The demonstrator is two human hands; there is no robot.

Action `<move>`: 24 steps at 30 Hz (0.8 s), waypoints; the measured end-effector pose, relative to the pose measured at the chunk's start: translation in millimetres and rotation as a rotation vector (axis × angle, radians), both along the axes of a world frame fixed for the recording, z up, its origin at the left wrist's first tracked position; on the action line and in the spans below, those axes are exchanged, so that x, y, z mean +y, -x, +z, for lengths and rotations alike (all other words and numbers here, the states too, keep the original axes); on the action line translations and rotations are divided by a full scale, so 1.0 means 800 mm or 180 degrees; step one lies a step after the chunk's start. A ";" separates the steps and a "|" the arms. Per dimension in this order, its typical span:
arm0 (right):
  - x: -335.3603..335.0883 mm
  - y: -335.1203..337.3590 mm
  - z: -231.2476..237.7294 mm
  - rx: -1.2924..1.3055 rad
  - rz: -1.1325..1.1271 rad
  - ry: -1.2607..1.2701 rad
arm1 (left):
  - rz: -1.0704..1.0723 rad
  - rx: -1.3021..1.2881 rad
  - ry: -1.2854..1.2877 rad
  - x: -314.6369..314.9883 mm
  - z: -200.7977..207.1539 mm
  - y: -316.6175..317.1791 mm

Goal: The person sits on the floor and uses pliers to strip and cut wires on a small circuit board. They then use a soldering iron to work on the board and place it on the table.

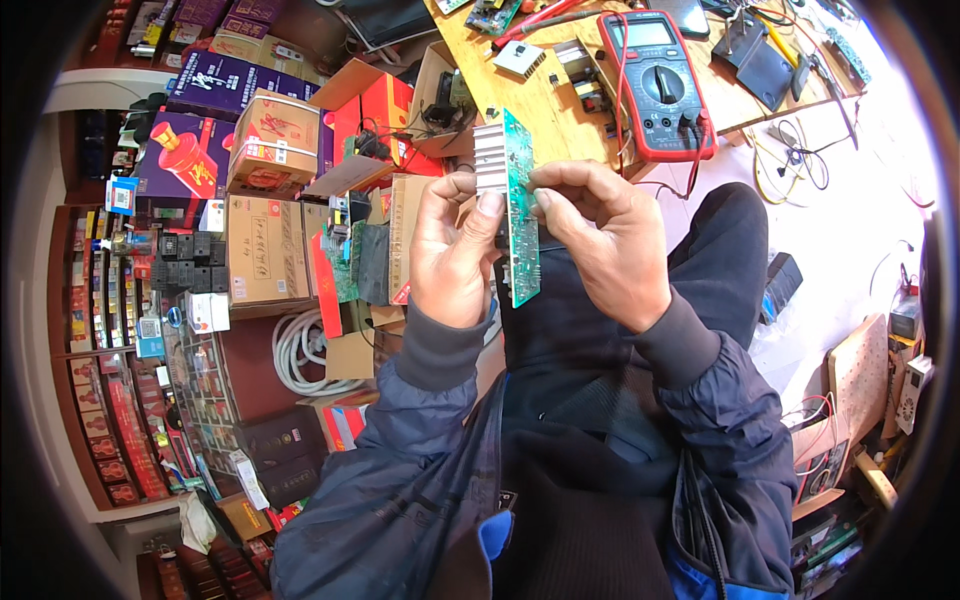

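Observation:
A green circuit board (522, 240) is held up on edge above my lap, its solder side turned to the right. On its left side sits a ribbed silver heat sink (490, 150). My left hand (452, 245) is closed on the heat sink side of the board, thumb in front and fingers curled behind. From the right, my right hand (610, 235) touches the board's right side with thumb and forefinger drawn together. Whether a small part lies between those fingertips cannot be seen. Beyond the board is a wooden workbench (565, 135).
On the bench lie a red multimeter (660, 85) with leads, a white-topped module (520, 60) and a black case (752, 65). Cardboard boxes (268, 250) are stacked at the left, above a coiled white cable (300, 352). Loose wires (800, 150) lie on the floor at right.

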State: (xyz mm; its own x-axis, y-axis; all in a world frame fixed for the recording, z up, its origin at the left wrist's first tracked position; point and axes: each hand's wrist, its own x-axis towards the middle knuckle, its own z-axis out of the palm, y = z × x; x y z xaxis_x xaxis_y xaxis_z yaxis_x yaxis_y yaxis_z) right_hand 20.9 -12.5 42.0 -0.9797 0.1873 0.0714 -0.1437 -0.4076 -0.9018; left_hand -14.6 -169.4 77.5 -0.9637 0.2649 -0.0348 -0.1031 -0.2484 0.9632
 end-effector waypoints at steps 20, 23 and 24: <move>-0.001 0.008 -0.004 0.0394 -0.0429 -0.0472 | 0.0096 -0.0097 -0.0145 -0.003 -0.016 0.008; 0.000 0.006 -0.003 0.0390 -0.0447 -0.0463 | 0.0103 -0.0069 -0.0124 -0.002 -0.015 0.007; 0.000 0.006 -0.002 0.0396 -0.0454 -0.0476 | 0.0105 -0.0066 -0.0115 -0.001 -0.015 0.006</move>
State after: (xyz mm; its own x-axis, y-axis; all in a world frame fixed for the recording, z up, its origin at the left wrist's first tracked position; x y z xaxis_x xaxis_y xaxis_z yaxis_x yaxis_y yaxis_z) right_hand 16.3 -12.7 40.2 -0.9260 0.3015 0.2272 -0.3040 -0.2385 -0.9223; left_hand -19.7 -170.1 65.7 -0.9710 0.2346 -0.0459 -0.1142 -0.2865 0.9513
